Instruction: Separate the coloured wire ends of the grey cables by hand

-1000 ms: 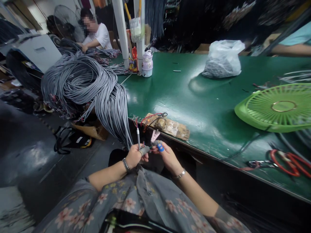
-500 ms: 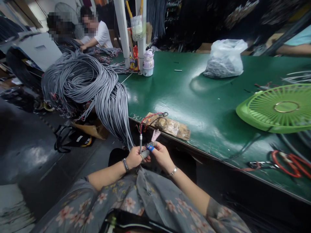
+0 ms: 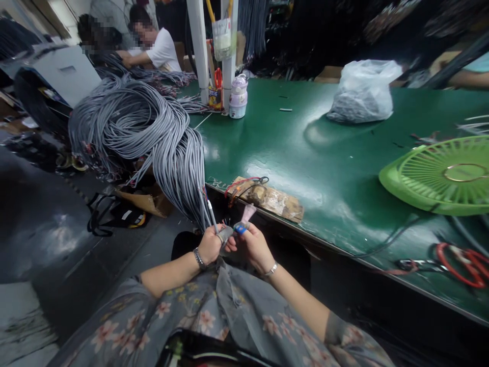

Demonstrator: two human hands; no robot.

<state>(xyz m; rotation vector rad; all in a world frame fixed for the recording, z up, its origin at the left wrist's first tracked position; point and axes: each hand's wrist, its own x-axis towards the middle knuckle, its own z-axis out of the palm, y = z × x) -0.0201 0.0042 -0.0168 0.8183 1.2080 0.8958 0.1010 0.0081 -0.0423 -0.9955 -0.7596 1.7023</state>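
Your fingers hide where the grey cable ends, and its bare wire tips are too small to make out. The green fan and red scissors run off the right edge.

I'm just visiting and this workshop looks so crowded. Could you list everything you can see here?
cable bundle: one big heap, grey, draped off the table's left end
table: one, green, across the middle
cardboard pad: one, brown, taped at the near table edge
fan: one, light green, lying flat on the right
plastic bag: one, white, far side of the table
scissors: one pair, red handles, near right edge
jar: one, pale, by the white posts
co-workers: two, far left, at the cables
left hand: holds a grey cable end
right hand: fingers with blue tape pinch at that cable end
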